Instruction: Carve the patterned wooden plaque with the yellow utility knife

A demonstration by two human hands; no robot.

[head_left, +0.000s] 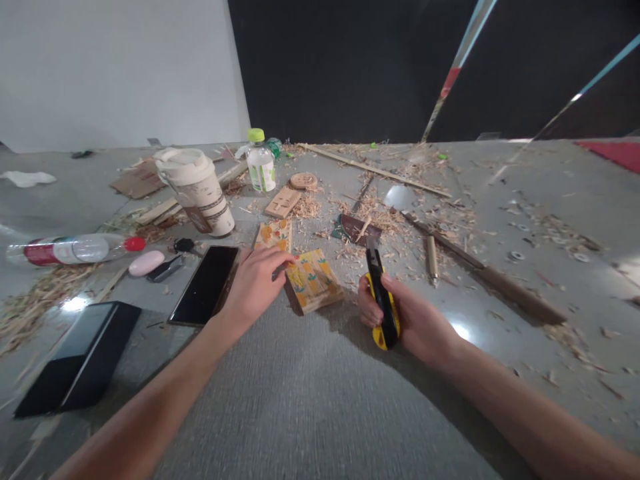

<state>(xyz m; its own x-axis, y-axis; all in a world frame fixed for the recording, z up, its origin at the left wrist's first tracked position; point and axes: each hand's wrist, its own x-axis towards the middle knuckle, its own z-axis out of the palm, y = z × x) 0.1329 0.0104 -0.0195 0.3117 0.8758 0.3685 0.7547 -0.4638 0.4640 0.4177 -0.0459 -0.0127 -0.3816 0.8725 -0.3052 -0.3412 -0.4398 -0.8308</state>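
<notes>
My right hand [405,310] is wrapped round a yellow and black utility knife [383,300], its blade end pointing away from me. To the left, my left hand [257,280] pinches the upper left corner of a small wooden block [316,283] printed with yellow fruit and green leaves. A shadow lies along the block's lower left side; whether it is fully lifted I cannot tell. Behind my left fingers lies a second fruit-printed wooden piece [274,233], partly covered by them. The knife and the block are apart.
A black phone [204,287], a folded dark device [80,357], a paper cup [200,190] and a lying plastic bottle [75,249] are on the left. Behind stand a green-capped bottle [261,167] and carved wood [283,202]. A long file-like tool [515,290] lies right, among wood shavings.
</notes>
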